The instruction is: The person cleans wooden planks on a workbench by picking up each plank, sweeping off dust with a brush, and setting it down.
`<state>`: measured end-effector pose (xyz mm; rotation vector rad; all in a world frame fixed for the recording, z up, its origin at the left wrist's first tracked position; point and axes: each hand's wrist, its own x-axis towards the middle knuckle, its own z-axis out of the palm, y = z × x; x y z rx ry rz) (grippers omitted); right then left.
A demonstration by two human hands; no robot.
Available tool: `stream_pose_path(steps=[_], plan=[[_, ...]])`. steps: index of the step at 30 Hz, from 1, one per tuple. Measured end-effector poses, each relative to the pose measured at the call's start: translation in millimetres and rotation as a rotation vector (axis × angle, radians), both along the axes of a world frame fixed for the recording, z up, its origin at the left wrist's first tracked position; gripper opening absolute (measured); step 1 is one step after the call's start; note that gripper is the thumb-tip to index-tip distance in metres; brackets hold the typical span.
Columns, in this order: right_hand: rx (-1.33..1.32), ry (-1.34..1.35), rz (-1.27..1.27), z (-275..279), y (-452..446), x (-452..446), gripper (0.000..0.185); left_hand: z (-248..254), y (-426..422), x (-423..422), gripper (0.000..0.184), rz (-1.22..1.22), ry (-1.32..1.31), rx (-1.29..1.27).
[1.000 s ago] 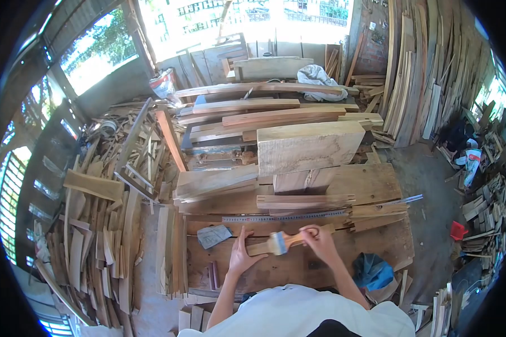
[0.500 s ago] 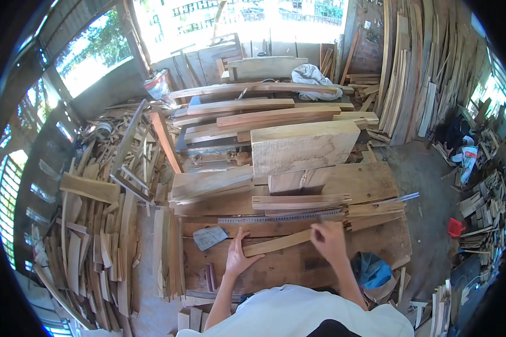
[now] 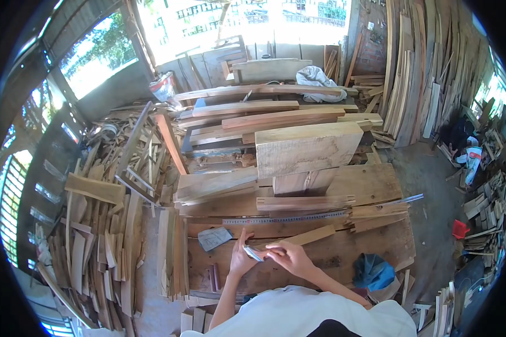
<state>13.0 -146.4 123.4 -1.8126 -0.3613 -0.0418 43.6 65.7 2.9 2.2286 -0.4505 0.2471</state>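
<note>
My left hand (image 3: 241, 261) is at the left end of a thin wooden strip (image 3: 315, 235) on the workbench, one finger pointing up and the others partly hidden. It seems to steady that end, though the contact is covered. Close beside it, my right hand (image 3: 292, 260) is closed around a small tool with a reddish-brown handle and a pale metal edge (image 3: 253, 253), which looks like a try square. The edge reaches my left palm. Beyond the strip lies a steel ruler (image 3: 287, 219). A grey folded sheet (image 3: 213, 238) sits left of my hands.
A thick timber block (image 3: 309, 150) stands on the bench (image 3: 371, 250) ahead, with boards stacked behind. Blue cloth (image 3: 372, 271) lies to the right, and two dark reddish sticks (image 3: 214, 277) to the left. Offcuts (image 3: 107, 247) cover the left floor; planks (image 3: 410, 73) lean at the far right.
My right hand has moved left along the strip to beside my left hand, and the handled tool now shows in it. My left hand stays nearly in place. The view has shifted slightly.
</note>
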Motion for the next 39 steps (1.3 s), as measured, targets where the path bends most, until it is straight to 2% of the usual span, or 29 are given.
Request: stream_pose_path(steps=[1, 4, 7, 12, 15, 16, 18, 20, 21, 23, 25, 27, 33, 35, 37, 39], plan=[[0.005, -0.032, -0.053, -9, -4, 3, 0.026, 0, 0, 0, 0.125, 0.005, -0.003, -0.006], [0.090, 0.268, -0.188, -27, -26, 6, 0.024, 2, 2, 1, 0.126, -0.010, 0.026, 0.042], [0.113, 0.316, -0.310, -30, -60, 11, 0.023, 11, -1, -2, 0.127, 0.006, 0.058, 0.025], [-0.064, 0.039, -0.648, -21, -121, 15, 0.012, 13, -2, -1, 0.126, 0.001, 0.053, 0.027], [-0.420, -0.181, -0.747, 12, -129, 11, 0.007, 12, -2, -1, 0.125, 0.005, 0.041, 0.029], [-0.420, -0.182, -0.747, 18, -127, 11, 0.007, 12, -2, -1, 0.124, 0.011, 0.030, 0.036], [-0.713, -0.343, -0.699, 25, -122, 12, 0.008, 12, -2, -1, 0.124, 0.009, 0.032, 0.038], [-0.668, -0.350, -0.624, 13, -108, 12, 0.013, 13, -3, -1, 0.123, 0.006, 0.035, 0.039], [-0.613, -0.188, -0.507, -4, -103, 11, 0.018, 14, -3, 0, 0.123, 0.005, 0.040, 0.044], [-0.627, -0.278, -0.295, -3, -76, 9, 0.022, 14, -2, -1, 0.123, 0.003, 0.043, 0.053], [-0.558, -0.253, -0.171, -24, -48, 6, 0.026, 12, -2, -1, 0.122, 0.003, 0.040, 0.042], [-0.479, -0.312, -0.065, -16, -20, -1, 0.028, 11, -2, -1, 0.121, 0.003, 0.038, 0.040], [-0.298, -0.374, 0.033, 11, 7, -3, 0.025, 2, 2, 1, 0.118, -0.016, 0.038, 0.011], [-0.102, -0.062, 0.056, 12, 3, 1, 0.024, 0, 0, 1, 0.119, -0.010, 0.039, 0.000], [-0.034, -0.031, 0.027, 8, -1, 2, 0.026, -2, -1, 1, 0.120, 0.006, 0.006, -0.029], [0.015, 0.202, -0.039, 0, -8, 4, 0.028, -1, 0, 1, 0.118, 0.006, 0.013, -0.023]])
